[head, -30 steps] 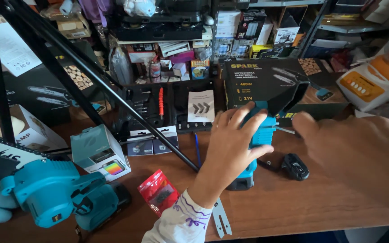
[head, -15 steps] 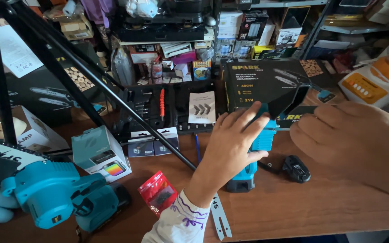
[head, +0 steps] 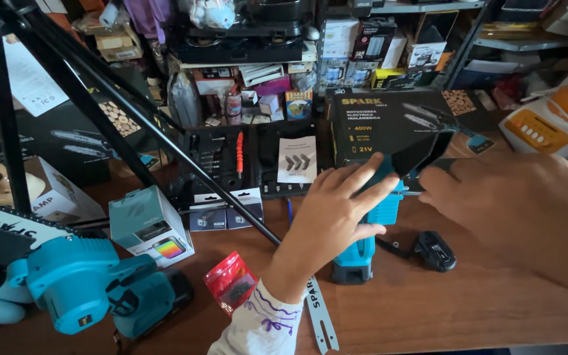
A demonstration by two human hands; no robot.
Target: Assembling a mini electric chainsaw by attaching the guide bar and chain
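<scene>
Brown wooden table (head: 468,309), glossy and scuffed, backed by shelves (head: 389,39) crammed with cardboard boxes. Mid-table stands the blue plastic power tool (head: 369,230): left hand (head: 333,217) wraps its body, fingers spread. Right hand (head: 527,210) pinches its black guard (head: 422,152). A flat metal bar (head: 320,319) lies alongside.

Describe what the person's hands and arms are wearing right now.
Both hands are bare, with no gloves or rings visible. The left hand emerges from a white sleeve with purple squiggly markings at the cuff. The right hand and its forearm are bare, with no sleeve in view.
</scene>
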